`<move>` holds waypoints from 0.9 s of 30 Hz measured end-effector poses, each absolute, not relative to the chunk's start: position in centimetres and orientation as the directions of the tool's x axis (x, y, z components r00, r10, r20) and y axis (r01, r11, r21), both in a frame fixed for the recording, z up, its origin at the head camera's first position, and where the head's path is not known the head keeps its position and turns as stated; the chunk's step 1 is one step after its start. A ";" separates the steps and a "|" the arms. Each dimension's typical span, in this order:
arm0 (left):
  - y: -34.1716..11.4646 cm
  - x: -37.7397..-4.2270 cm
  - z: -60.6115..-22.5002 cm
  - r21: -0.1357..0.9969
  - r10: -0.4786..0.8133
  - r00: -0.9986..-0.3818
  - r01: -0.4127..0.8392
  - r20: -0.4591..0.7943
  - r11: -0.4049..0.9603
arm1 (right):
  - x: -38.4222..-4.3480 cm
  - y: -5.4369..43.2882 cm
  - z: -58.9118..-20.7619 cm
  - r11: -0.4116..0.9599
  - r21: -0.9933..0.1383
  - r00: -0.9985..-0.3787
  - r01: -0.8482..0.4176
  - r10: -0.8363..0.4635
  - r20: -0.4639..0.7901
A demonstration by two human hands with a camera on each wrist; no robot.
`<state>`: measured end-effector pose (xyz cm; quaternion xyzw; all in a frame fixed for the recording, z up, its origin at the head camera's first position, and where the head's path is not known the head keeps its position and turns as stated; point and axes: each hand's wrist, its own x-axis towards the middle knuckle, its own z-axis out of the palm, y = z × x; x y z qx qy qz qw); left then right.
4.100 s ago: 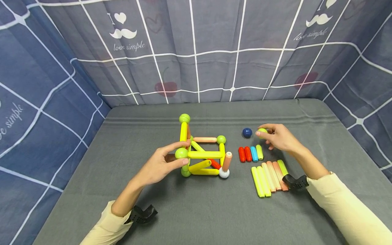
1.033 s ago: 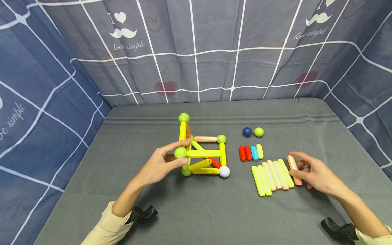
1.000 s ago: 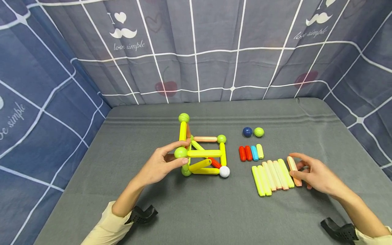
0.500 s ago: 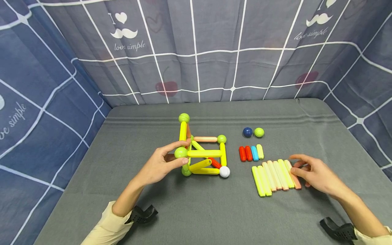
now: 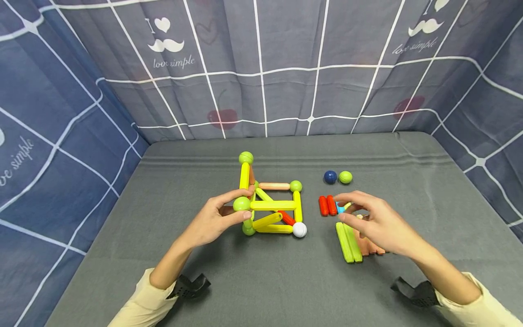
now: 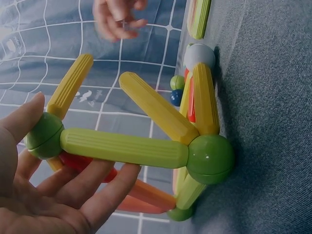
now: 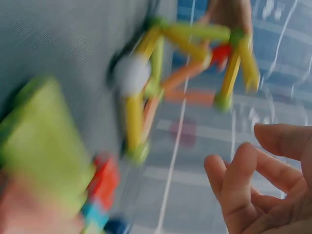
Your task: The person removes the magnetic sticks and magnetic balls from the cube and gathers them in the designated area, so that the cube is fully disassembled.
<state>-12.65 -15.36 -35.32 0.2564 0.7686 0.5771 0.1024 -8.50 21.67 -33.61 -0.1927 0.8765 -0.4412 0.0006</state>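
- While the left hand (image 5: 212, 222) steadies the magnetic rod-and-ball frame (image 5: 269, 200), its thumb and fingers are curled round a green ball joint (image 5: 241, 204) at the near upper corner of that frame.
- In the left wrist view, the thumb tip rests on top of this joint and the fingers lie under the yellow-green rod (image 6: 124, 147) leading from it.
- Right hand (image 5: 377, 225): held just above the loose parts, fingers spread and lightly bent, holding nothing. It hovers over the short rods (image 5: 328, 205) and the near row of long rods (image 5: 349, 236); contact with either cannot be confirmed.
- Build status, as a judgement: the frame is partly assembled. A base loop of rods is closed with green balls and one white ball (image 5: 299, 230). One upright rod beyond the left fingertips carries a green top ball (image 5: 246, 158).
- The white-ball corner, on the side of the frame toward the right hand, carries no upright.
- Remaining stock: long yellow-green and peach rods under the right hand, red and blue short rods at its fingertips, and a dark blue ball (image 5: 330, 177) with a green ball (image 5: 345, 177) beyond its fingers.
- Several rods and two balls are unplaced, so considerable assembly appears to be left.
- The right wrist view is motion-blurred and adds no detail.
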 end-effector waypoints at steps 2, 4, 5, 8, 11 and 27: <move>-15.3 -12.7 -35.4 0.936 0.511 -0.848 0.283 0.142 0.208 | -8.8 19.5 -33.2 0.485 -0.790 -0.902 -0.375 -0.387 0.191; -15.3 -12.7 -35.4 0.935 0.510 -0.848 0.285 0.145 0.210 | -9.2 17.6 -32.9 0.424 -0.818 -0.882 -0.389 -0.427 0.199; -15.2 -12.7 -35.4 0.936 0.509 -0.848 0.285 0.145 0.208 | -9.5 16.7 -32.8 0.397 -0.829 -0.873 -0.393 -0.445 0.200; -15.0 -12.8 -35.5 0.938 0.508 -0.850 0.280 0.142 0.206 | -10.1 14.6 -32.6 0.370 -0.842 -0.854 -0.392 -0.487 0.184; -14.9 -12.8 -35.6 0.936 0.513 -0.846 0.286 0.146 0.205 | -10.6 13.5 -32.7 0.373 -0.852 -0.852 -0.368 -0.503 0.148; -15.3 -12.7 -35.1 0.893 0.524 -0.835 0.355 0.169 0.277 | -10.3 14.0 -33.2 0.380 -0.853 -0.876 -0.357 -0.452 0.166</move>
